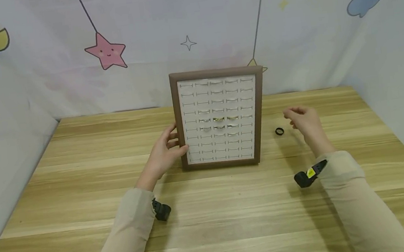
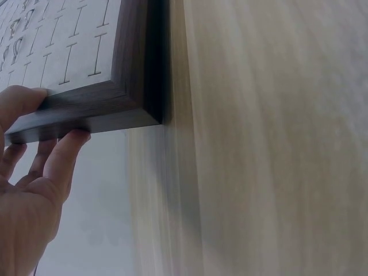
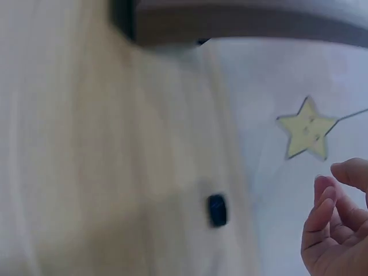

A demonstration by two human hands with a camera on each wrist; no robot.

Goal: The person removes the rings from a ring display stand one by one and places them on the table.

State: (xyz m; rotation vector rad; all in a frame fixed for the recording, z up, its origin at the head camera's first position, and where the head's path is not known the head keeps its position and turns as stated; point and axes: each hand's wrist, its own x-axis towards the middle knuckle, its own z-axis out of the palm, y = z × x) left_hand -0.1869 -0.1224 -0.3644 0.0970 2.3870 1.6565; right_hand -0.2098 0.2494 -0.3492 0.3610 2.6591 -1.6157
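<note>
A brown-framed ring display board (image 1: 195, 154) stands upright on the table, its pale face lined with rows of slots. Several gold and silver rings (image 1: 218, 119) sit in the slots around its middle. My left hand (image 1: 162, 154) grips the board's left edge, thumb over the front and fingers behind, as the left wrist view also shows. To the right of the board, a black ring (image 1: 279, 131) lies on the table. My right hand (image 1: 305, 123) is raised just beyond that ring, fingers loosely bent. In the right wrist view a gap shows between its thumb and fingers, with nothing held.
The wooden table (image 1: 214, 225) reaches back to a white cloth backdrop (image 1: 144, 28) printed with stars and moons. Cloth also hangs at both sides. A small black camera is strapped at each wrist, over beige sleeves (image 1: 123, 240).
</note>
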